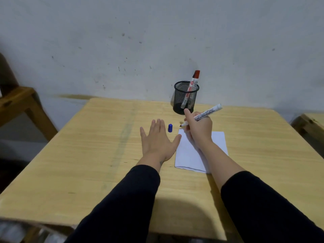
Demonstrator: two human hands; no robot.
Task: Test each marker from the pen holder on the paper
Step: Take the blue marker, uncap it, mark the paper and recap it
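Observation:
A black mesh pen holder (186, 98) stands at the table's far edge with a red-capped marker (193, 81) leaning in it. My right hand (199, 128) grips an uncapped white marker (204, 115), its dark tip pointing left just above the far left corner of a white sheet of paper (217, 142). The marker's blue cap (170, 128) stands upright on the table between my hands. My left hand (157, 139) lies flat, palm down, fingers spread, left of the paper and beside the cap.
The light wooden table (87, 155) sits against a grey, scuffed wall. A wooden chair or stand (19, 102) is at the far left. Another wooden piece (310, 123) shows at the right edge.

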